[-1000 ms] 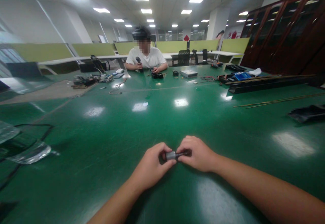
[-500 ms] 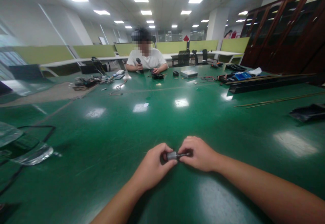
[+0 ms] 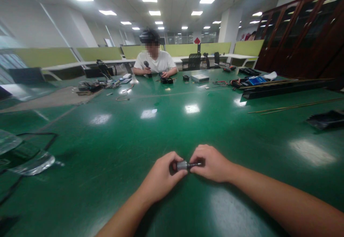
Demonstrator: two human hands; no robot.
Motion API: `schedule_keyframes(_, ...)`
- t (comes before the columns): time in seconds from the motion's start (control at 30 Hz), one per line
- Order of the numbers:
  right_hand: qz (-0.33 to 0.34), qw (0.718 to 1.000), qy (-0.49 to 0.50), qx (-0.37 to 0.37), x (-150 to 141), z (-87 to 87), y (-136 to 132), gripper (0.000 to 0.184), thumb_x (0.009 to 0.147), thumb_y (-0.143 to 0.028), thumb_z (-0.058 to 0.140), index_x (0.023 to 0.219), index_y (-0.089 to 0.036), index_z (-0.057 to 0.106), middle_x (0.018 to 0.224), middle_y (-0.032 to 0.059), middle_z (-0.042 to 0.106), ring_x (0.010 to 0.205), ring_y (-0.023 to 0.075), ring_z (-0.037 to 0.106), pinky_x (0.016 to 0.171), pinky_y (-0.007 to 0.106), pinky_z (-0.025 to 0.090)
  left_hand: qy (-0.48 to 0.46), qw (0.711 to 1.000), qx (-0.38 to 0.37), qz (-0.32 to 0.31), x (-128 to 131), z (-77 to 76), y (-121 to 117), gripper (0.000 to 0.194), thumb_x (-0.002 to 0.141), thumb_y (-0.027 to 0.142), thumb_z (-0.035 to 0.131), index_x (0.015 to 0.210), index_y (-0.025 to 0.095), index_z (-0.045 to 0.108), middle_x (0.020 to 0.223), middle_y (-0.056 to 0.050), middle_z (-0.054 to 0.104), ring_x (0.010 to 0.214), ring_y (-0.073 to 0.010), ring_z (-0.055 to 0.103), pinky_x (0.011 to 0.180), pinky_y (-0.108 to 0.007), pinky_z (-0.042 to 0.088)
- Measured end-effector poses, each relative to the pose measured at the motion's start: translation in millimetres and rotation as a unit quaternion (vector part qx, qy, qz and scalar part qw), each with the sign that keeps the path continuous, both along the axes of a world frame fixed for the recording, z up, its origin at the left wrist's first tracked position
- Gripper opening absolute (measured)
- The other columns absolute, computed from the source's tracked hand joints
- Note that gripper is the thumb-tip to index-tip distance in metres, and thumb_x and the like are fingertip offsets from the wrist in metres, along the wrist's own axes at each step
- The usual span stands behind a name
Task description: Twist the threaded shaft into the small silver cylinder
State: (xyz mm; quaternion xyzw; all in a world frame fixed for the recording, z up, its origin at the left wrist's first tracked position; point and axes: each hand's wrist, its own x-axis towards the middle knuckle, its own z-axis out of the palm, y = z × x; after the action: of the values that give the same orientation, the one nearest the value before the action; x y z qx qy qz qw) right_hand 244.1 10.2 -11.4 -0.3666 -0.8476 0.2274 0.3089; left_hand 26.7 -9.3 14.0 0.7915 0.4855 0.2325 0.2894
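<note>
Between thumb and fingers, my left hand (image 3: 163,176) grips a short silver metal cylinder (image 3: 182,165). From the cylinder's right end runs a thin dark shaft (image 3: 192,165), which looks ridged. Around that shaft the thumb and fingers of my right hand (image 3: 211,162) are closed, and the shaft's bright tip shows inside the curl of the fingers. The piece lies level, low over the green tabletop (image 3: 166,133). Part of the cylinder's left end is hidden in my left hand. The exact kind of part I cannot make out.
A clear plastic bottle (image 3: 24,154) lies at the left beside a black cable (image 3: 51,140). Across the table sits a person (image 3: 154,63) holding a dark tool. Thin rods (image 3: 298,106), a long black channel (image 3: 282,88) and a black tray (image 3: 326,119) lie at the right.
My right hand has shifted very slightly to the right, and a bit more of the dark shaft shows between the hands. My left hand stays where it was.
</note>
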Motion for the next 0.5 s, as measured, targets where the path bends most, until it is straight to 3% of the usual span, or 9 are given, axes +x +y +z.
schedule_keyframes(0.5,-0.001,1.0,-0.004,0.007,0.8,-2.1,-0.2,0.009,0.075,-0.02,0.074,0.08,-0.019,0.067,0.076,0.0001,0.067,0.076,0.0161,0.059,0.074,0.03,0.039,0.002,1.0,-0.001,-0.005,-0.1,1.0,0.6,0.011,0.081,0.024,0.067,0.087,0.018,0.06,0.082,-0.001,0.063,0.077,-0.0176,0.059,0.07,-0.027,0.043)
